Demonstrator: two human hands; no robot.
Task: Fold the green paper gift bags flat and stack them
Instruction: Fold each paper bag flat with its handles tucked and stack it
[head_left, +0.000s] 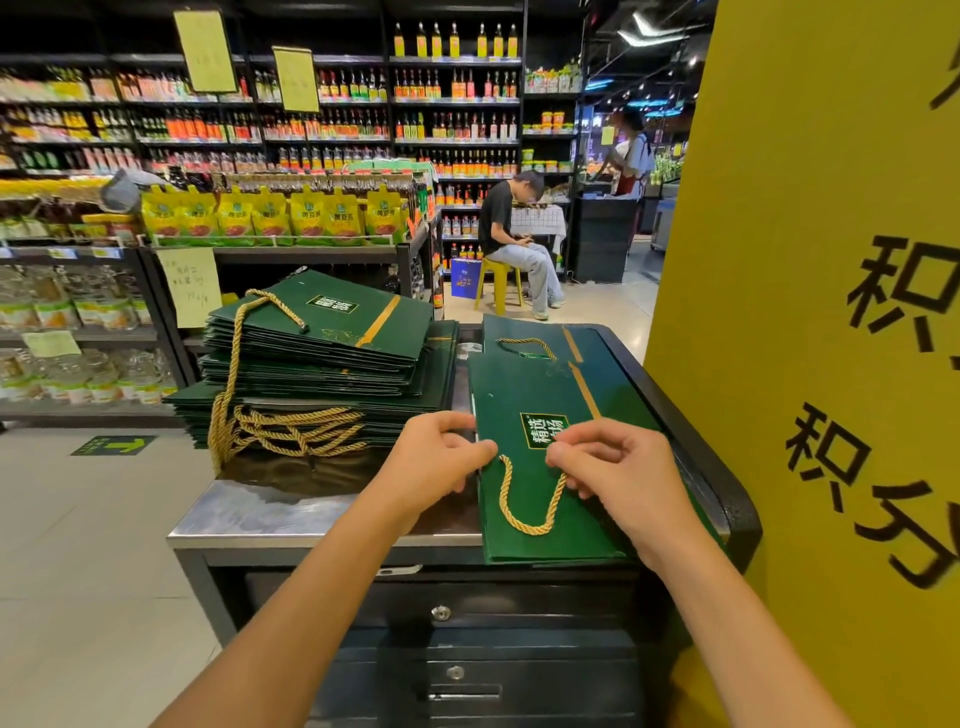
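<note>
- Left hand (441, 457), centre of frame: fingers curled, thumb and fingertips pinching the left edge of the near bag (540, 467) where the cord (527, 501) enters it.
- Right hand (618, 475), just right of centre: fingers bent, fingertips pinched at the cord's other end beside the printed label; whether they hold cord or paper cannot be told.
- Cord: a gold loop lying on the bag's face, between the two hands, sagging toward the lower edge of the frame.
- Near bag: already flat, lying on the right part of the counter (270, 512), its near end overhanging the counter edge slightly.
- Second bag (524, 332), just above it in the frame: also flat, partly overlapped by the near bag.
- Stack (317, 364), left of centre: many flattened bags, cords hanging over the near side; top bag skewed.
- Judged step: tidying the handle before transfer to the stack.
- Judged technique: lay the cord flat within the bag outline, press the creases with both palms, then lift by both long edges so the fold does not spring open; square the bag to the stack, handles on the same side.
</note>
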